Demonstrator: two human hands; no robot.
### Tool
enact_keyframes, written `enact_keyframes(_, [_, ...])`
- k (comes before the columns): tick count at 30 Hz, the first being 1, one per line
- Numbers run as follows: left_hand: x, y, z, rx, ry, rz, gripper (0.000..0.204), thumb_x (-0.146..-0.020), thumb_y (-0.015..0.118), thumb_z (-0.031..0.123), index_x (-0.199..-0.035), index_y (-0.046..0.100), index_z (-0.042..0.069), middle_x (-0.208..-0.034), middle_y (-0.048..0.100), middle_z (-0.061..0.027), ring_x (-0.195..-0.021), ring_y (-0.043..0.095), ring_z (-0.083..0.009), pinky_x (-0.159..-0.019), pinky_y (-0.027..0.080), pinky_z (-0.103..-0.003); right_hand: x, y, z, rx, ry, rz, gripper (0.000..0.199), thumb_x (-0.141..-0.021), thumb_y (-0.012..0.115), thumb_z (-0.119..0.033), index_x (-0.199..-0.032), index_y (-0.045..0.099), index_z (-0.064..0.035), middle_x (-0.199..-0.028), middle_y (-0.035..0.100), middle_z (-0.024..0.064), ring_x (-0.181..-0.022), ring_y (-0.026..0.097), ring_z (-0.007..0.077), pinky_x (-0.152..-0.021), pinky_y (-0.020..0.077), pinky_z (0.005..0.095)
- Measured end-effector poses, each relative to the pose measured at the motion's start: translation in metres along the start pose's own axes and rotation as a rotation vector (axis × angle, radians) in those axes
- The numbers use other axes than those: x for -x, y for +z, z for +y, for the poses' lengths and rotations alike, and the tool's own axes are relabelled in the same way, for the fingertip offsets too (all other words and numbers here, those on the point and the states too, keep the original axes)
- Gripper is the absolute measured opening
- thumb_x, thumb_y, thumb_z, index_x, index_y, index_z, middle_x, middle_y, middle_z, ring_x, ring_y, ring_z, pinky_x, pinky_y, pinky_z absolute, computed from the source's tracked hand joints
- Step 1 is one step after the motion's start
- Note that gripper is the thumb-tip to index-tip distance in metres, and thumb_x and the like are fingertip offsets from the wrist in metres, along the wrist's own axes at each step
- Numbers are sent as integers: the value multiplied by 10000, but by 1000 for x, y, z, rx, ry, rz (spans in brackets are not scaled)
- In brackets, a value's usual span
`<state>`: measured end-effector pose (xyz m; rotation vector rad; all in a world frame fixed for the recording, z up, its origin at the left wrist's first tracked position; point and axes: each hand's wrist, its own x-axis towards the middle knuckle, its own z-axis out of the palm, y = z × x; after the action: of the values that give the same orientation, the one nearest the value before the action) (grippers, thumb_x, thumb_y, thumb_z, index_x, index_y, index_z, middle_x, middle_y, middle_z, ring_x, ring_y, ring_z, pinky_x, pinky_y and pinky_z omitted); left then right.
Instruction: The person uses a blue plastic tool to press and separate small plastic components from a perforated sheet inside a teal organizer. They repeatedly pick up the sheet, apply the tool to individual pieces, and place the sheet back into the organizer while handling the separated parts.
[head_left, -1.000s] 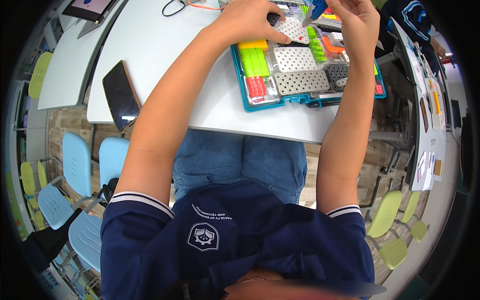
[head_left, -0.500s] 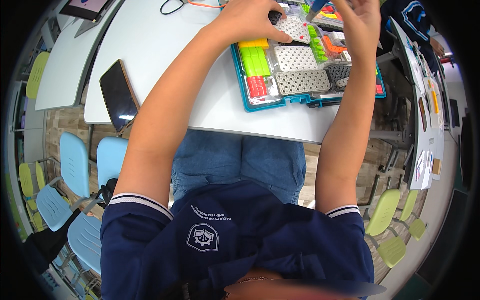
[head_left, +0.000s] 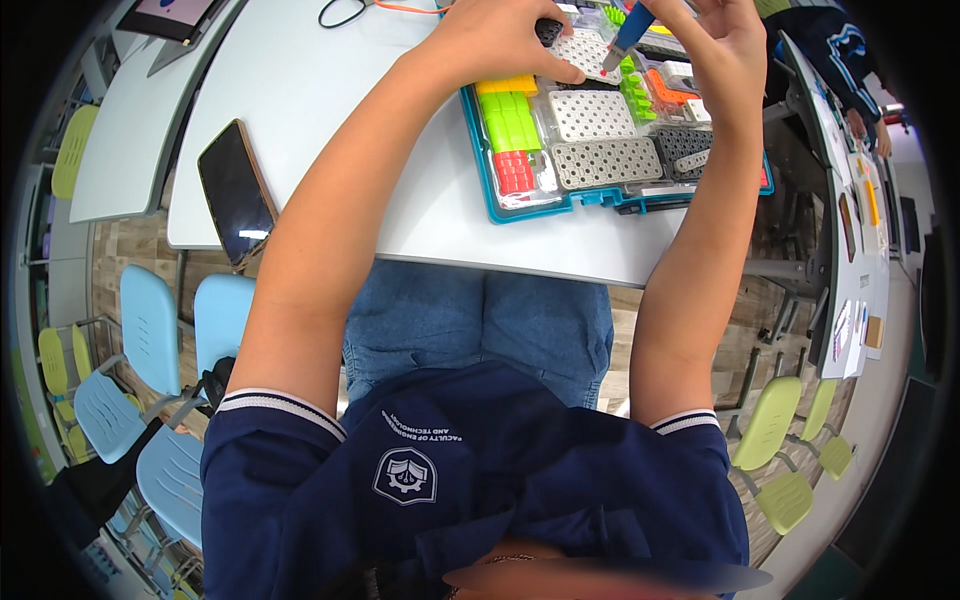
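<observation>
My left hand [head_left: 505, 40] is closed on a white perforated plate [head_left: 588, 50], with its thumb along the near edge. A black piece [head_left: 548, 33] sits by its fingers. Small red pins show on this plate. My right hand [head_left: 728, 50] grips a blue tool with a grey tip [head_left: 630, 35], slanting down to the left with the tip at or just above the plate near a red pin. Both hands are over a teal-edged parts case [head_left: 530, 212], holding another white perforated plate [head_left: 592, 115], a grey perforated plate [head_left: 605, 163] and green blocks [head_left: 510, 122].
The case rests on a white table [head_left: 330, 60]. A phone [head_left: 237, 190] lies at the table's left edge, and a black loop with an orange cord [head_left: 405, 9] is at the back. Blue chairs [head_left: 150, 325] stand left, green chairs [head_left: 768, 420] right. Another person [head_left: 825, 50] is at far right.
My right hand has shifted slightly right, and the blue tool has come further into view, its tip lower against the plate. My left hand has barely moved. The person at far right has moved.
</observation>
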<state>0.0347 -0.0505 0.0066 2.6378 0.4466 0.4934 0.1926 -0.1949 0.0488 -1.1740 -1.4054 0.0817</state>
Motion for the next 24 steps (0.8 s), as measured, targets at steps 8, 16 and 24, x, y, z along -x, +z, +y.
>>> enact_keyframes(8, [-1,-2,1,-10,6,-11,627,-648,849,478,-1094,789,43,-1029,766,-179,-969,716,-317,-919,522,-391,2,5,-3,117,36,77,347,-918,720,-6,-1237,594,43,-1065,644,58,-928,639,93,-754,534,224])
enact_keyframes(16, [-3,-1,2,-32,16,2,637,-639,842,483,-1090,789,36,-1026,767,-185,-959,724,-322,-908,540,-392,-1,-5,0,140,204,201,276,-962,682,-33,-1202,639,96,-976,714,84,-846,680,105,-731,549,235])
enact_keyframes(24, [-3,-4,2,-18,1,-22,682,-636,851,510,-1112,781,27,-1043,763,-194,-975,724,-328,-914,548,-395,0,0,-21,118,167,104,287,-955,680,5,-1221,634,103,-1007,712,87,-900,687,117,-792,571,247])
